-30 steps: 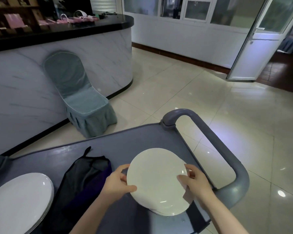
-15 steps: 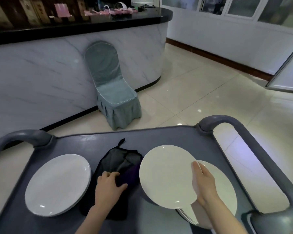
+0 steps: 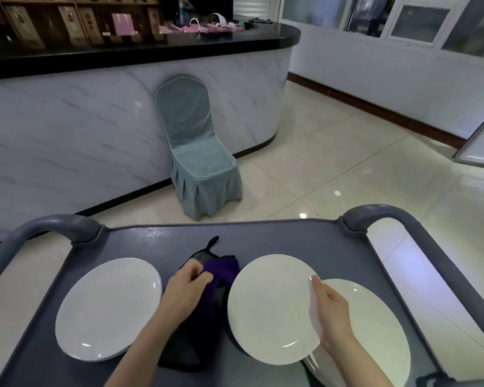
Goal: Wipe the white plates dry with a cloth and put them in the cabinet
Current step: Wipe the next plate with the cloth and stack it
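My right hand [image 3: 331,317] grips the right rim of a white plate [image 3: 268,308], held tilted just above a stack of white plates [image 3: 375,325] at the right of the grey cart top [image 3: 157,241]. A dark purple cloth [image 3: 224,270] lies bunched in the middle of the cart, and my left hand [image 3: 186,289] pinches its upper edge. Another stack of white plates [image 3: 109,308] rests at the cart's left.
The cart has raised grey handles at the left [image 3: 48,227] and right [image 3: 419,247]. Beyond it a blue-covered chair [image 3: 199,160] stands against a marble-fronted counter [image 3: 81,129] with a black top. Glossy tiled floor [image 3: 347,152] stretches to the right.
My left hand let go of the plate, moved left to the cloth and now pinches it. My right hand alone holds the plate, lifted off the right stack. The view swung left.
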The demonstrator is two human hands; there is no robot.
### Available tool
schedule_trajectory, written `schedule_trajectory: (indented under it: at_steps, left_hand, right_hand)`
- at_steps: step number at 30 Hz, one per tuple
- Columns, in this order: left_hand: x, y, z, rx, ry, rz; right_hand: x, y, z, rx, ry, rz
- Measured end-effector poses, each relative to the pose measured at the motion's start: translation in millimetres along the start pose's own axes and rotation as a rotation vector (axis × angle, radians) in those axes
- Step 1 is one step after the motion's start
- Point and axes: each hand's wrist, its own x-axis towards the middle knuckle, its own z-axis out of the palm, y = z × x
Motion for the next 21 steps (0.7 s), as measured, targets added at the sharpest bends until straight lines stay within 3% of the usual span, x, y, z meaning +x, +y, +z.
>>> schedule_trajectory:
  at_steps: [3, 5, 8, 9, 13, 18, 21]
  left_hand:
    - [-19, 41, 3, -0.035, -0.05, 0.248]
    - [-34, 55, 16, -0.028, -0.243, 0.349]
    - [-47, 53, 32, 0.169, -0.615, 0.261]
    - [-47, 46, 35, 0.208, -0.602, 0.271]
    - [-43, 15, 37, 0.462, -0.129, 0.599]
    - [-51, 7, 50, 0.487, -0.197, 0.785]
    - [-46, 21, 46, 0.335, -0.156, 0.791]
  right_hand:
    - [-6, -2, 14, -0.019, -0.01, 0.003]
    - [-10, -4, 25, 0.004, -0.025, 0.019]
    - [-12, -7, 37, 0.082, -0.042, 0.044]
    - [-12, -8, 38, 0.1, -0.035, 0.053]
    - [-18, -13, 42, 0.156, -0.019, 0.083]
    - [-26, -23, 51, 0.24, 0.002, 0.092]
    - [-26, -23, 56, 0.276, -0.01, 0.058]
